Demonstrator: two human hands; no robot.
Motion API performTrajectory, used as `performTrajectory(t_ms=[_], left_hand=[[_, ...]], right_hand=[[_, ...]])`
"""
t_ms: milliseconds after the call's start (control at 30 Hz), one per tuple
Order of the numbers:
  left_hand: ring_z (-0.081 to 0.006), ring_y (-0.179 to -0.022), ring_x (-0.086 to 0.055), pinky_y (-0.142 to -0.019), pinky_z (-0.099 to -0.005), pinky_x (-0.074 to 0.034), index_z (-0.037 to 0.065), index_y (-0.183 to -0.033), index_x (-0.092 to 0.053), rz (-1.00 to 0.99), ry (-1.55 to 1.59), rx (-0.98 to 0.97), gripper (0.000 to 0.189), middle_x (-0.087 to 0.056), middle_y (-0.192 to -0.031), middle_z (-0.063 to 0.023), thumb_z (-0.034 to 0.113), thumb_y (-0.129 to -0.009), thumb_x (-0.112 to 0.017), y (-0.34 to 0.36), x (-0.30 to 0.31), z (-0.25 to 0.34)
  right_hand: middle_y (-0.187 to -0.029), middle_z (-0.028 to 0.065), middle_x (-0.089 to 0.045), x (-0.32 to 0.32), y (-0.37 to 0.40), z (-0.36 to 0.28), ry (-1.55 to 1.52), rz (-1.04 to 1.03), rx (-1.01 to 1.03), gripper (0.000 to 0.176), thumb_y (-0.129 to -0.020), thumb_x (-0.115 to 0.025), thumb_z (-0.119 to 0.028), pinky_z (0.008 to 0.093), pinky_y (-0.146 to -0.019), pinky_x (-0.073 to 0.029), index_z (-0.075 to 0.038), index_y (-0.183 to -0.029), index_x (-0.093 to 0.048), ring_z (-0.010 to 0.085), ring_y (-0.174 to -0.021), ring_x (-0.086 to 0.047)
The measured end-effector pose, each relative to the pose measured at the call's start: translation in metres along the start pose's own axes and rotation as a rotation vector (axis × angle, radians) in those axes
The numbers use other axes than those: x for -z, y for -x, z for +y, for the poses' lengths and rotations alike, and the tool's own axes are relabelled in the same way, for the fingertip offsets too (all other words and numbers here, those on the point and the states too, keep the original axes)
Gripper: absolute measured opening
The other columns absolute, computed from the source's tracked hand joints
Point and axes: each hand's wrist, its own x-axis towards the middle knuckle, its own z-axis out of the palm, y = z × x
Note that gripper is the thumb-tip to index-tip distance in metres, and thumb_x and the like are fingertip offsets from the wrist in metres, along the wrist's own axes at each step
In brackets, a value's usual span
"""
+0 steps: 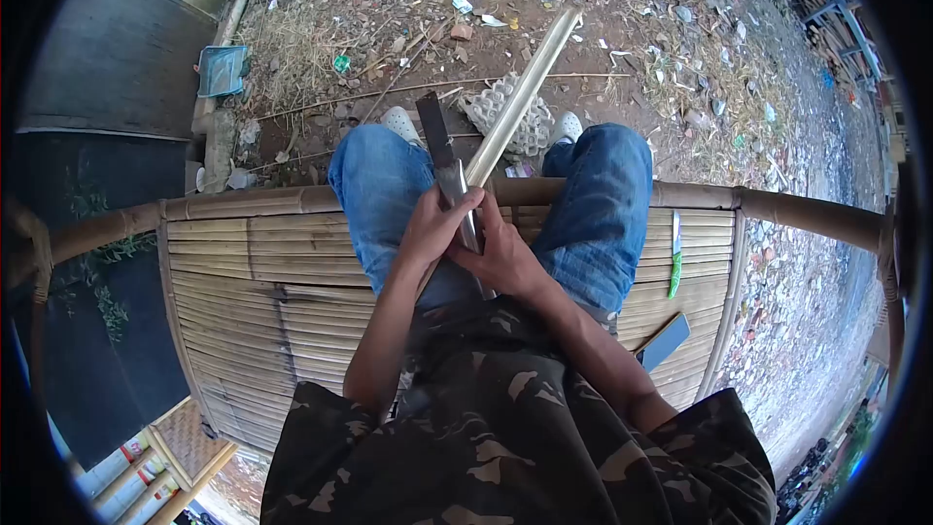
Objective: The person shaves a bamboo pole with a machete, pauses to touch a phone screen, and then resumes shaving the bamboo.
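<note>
Above my lap, a long pale split-bamboo strip [530, 87] slants away to the upper right. Crossing it is a long, dark flat blade-like tool [435, 126] with a shiny silver lower part. My left hand [428, 224] is closed at the crossing, its thumb laid over the silver part beside the strip's near end. Lower down, my right hand [507, 258] is closed around the silver part, thumb and index finger on either side. The fingers' undersides and the strip's near end are mostly hidden.
I sit on a bamboo-slat bench [233, 301]. To my right lie a green-handled knife [675, 262] and a phone [664, 341]. A grey egg tray [515, 115] rests on the littered ground between my feet. A blue plastic container [223, 71] stands at the left.
</note>
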Motion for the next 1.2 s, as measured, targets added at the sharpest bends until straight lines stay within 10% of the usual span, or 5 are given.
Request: performTrajectory(t_ms=[167, 367, 500, 900, 1200], left_hand=[[-0.0077, -0.069, -0.058, -0.064, -0.0248, -0.047, 0.002, -0.114, -0.058, -0.039, -0.05, 0.054, 0.042, -0.063, -0.086, -0.0035, 0.035, -0.089, -0.066, 0.016, 0.0, 0.016], [-0.0295, -0.068, -0.065, -0.059, -0.0382, -0.049, -0.004, -0.106, -0.059, 0.059, -0.346, -0.166, 0.038, -0.066, -0.084, -0.018, 0.025, -0.083, -0.07, 0.008, -0.003, 0.004], [-0.0436, -0.078, -0.064, -0.063, -0.0465, -0.05, -0.005, -0.096, -0.059, 0.225, -0.603, -0.242, 0.031, -0.063, -0.076, -0.0284, 0.022, -0.084, -0.068, 0.008, -0.01, -0.002], [-0.0447, -0.079, -0.062, -0.062, -0.048, -0.049, -0.003, -0.092, -0.059, 0.267, -0.678, -0.173, 0.026, -0.064, -0.077, -0.027, 0.022, -0.087, -0.067, 0.017, -0.017, 0.008], [-0.0446, -0.083, -0.062, -0.066, -0.0454, -0.049, -0.004, -0.093, -0.06, 0.234, -0.575, -0.23, 0.027, -0.065, -0.083, -0.0263, 0.02, -0.087, -0.068, 0.012, -0.013, -0.002]], right_hand=[[-0.098, 0.0281, -0.065, 0.041, 0.001, -0.004, 0.352, 0.116, 0.064, 0.063, -0.082, -0.07, -0.027, 0.048, -0.079, -0.05, -0.004, -0.131, -0.038, 0.046, -0.093, -0.063], [-0.087, 0.0287, -0.064, 0.092, 0.017, -0.015, 0.37, -0.048, -0.266, 0.048, -0.08, -0.068, -0.025, 0.0482, -0.076, -0.049, 0.0, -0.117, -0.052, 0.0458, -0.087, -0.062], [-0.077, 0.0239, -0.064, 0.075, 0.018, 0.013, 0.597, 0.152, 0.118, 0.035, -0.079, -0.067, -0.019, 0.0464, -0.073, -0.05, 0.0, -0.106, -0.055, 0.0431, -0.081, -0.063], [-0.093, 0.0233, -0.068, 0.098, -0.043, 0.002, 0.782, 0.239, -0.222, 0.029, -0.074, -0.062, -0.019, 0.0478, -0.084, -0.051, -0.003, -0.097, -0.068, 0.0423, -0.092, -0.063], [-0.099, 0.0227, -0.068, 0.096, -0.047, -0.009, 0.813, -0.128, -0.298, 0.037, -0.072, -0.063, -0.023, 0.0452, -0.086, -0.051, -0.002, -0.101, -0.068, 0.0395, -0.098, -0.064]])
